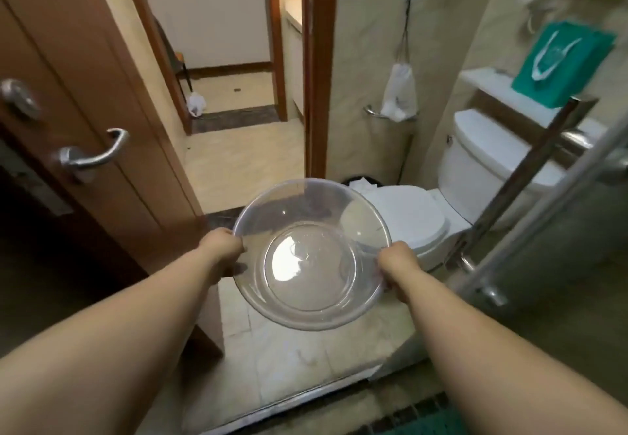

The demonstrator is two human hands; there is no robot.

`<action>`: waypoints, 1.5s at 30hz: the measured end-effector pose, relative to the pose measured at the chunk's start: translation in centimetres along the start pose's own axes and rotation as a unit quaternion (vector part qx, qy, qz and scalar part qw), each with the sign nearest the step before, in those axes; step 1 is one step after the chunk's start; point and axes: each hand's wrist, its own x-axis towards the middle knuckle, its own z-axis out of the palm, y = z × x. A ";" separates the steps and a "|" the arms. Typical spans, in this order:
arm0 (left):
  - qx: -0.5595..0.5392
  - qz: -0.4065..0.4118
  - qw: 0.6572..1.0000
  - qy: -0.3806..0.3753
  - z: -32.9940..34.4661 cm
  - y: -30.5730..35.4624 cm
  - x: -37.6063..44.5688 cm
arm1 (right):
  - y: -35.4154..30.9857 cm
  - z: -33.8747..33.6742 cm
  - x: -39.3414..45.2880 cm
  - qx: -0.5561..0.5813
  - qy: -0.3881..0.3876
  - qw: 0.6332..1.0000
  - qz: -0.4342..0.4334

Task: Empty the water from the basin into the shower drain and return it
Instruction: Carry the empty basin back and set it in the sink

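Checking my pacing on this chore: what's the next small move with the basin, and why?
Probably carry it out through the open doorway: the clear basin looks empty, gripped at its rim by left hand and right hand, facing away from the shower.

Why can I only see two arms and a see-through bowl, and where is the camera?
The camera sits on the person's head and looks forward and down, so you see what they see: their own two arms reaching out. There is just this one picture. The left hand and the right hand each grip an edge of a clear plastic basin, holding it in the air above the tiled floor. I cannot see any water pooled in it. Behind it is a white toilet with its lid shut. A brown door stands open on the left, and a green bag rests on a shelf above the toilet.
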 end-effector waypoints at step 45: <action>-0.153 -0.006 0.979 0.138 -13.1 47.3 65.2 | -69.6 26.9 57.8 -0.110 -0.093 0.981 -0.133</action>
